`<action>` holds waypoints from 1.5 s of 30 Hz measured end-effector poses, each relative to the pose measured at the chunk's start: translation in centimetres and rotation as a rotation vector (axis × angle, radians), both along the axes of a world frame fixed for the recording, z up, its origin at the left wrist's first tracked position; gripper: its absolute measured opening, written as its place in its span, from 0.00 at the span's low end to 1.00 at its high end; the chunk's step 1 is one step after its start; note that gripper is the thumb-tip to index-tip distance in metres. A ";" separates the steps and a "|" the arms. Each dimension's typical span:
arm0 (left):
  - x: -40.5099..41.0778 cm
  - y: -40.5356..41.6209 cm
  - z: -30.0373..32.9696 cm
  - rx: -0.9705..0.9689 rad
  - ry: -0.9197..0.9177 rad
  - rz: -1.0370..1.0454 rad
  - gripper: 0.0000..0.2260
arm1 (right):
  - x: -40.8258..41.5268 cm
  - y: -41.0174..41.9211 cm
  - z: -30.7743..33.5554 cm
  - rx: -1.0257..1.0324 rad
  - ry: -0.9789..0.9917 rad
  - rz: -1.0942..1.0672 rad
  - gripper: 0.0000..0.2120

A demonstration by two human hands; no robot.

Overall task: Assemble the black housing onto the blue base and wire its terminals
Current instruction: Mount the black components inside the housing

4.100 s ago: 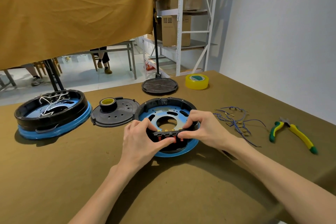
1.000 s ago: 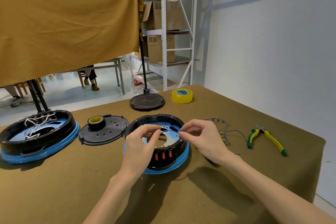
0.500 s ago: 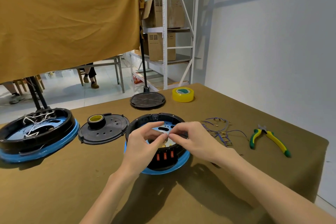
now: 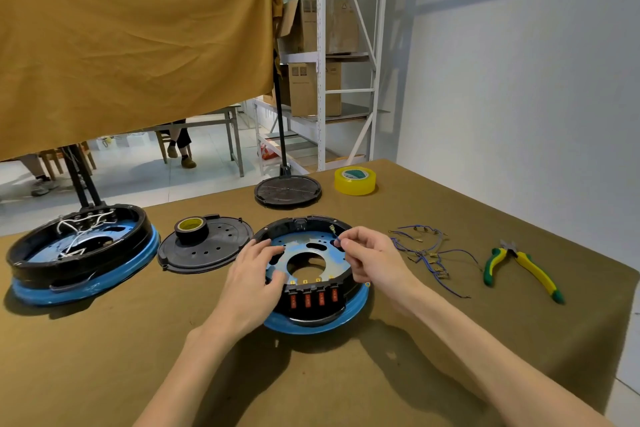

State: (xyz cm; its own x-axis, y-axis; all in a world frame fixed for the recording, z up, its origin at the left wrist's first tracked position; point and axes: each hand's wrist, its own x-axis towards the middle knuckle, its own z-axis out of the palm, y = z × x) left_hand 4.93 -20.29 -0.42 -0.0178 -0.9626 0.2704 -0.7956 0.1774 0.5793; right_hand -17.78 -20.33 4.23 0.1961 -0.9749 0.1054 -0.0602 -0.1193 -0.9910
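I see the round black plastic housing [image 4: 277, 239] seated on the blue disc base [image 4: 356, 302]; wiring barely begun. My right hand [image 4: 372, 258] pinches one thin blue lead [image 4: 335, 234]; my left hand [image 4: 254, 274] rests loose on the near-left rim.

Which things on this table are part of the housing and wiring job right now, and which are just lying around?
In use: black housing on blue base; blue wire pinched by right hand; left hand on housing; loose wire bundle.

Lying about: pliers; yellow tape; black lid with tape roll; other wired unit.
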 end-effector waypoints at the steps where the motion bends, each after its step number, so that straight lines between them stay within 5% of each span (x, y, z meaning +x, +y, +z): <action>1: -0.2 0.3 0.2 -0.009 -0.065 0.009 0.21 | -0.1 -0.1 0.0 0.015 -0.007 -0.011 0.08; 4: -0.8 1.6 1.0 -0.075 -0.179 0.003 0.21 | -0.6 -0.3 -0.1 0.021 -0.005 -0.012 0.09; 8: -0.4 1.2 2.4 -0.269 0.048 0.117 0.13 | -0.9 -0.2 -0.2 0.014 0.006 0.015 0.08; 13: 0.8 0.5 1.3 0.116 0.203 0.076 0.28 | -0.8 -0.3 0.1 0.099 -0.121 0.077 0.09; 18: 1.9 0.5 2.2 -0.223 0.230 0.421 0.12 | -0.9 -1.1 0.3 0.148 -0.199 0.044 0.08; 20: 2.1 0.4 2.2 -0.247 0.245 0.387 0.10 | -1.0 -1.4 0.2 0.149 -0.176 0.023 0.08; 26: 1.0 -0.1 1.5 0.091 0.238 0.003 0.25 | -1.0 -1.7 -0.5 0.124 -0.033 -0.011 0.08; 34: 1.9 -0.3 1.0 -0.004 0.179 0.182 0.07 | 0.2 -2.3 -0.6 -0.174 0.448 -0.037 0.06; 45: 1.6 -0.3 -0.3 0.003 0.521 0.128 0.09 | 6.3 -3.1 0.5 0.118 0.567 0.200 0.08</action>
State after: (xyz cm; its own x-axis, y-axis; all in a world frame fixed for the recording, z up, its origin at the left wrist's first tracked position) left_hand 6.51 -20.59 -0.74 0.2353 -0.9490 0.2097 -0.4174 0.0962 0.9036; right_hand -11.46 -23.45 4.75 0.3704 -0.9122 -0.1751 -0.5695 -0.0741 -0.8187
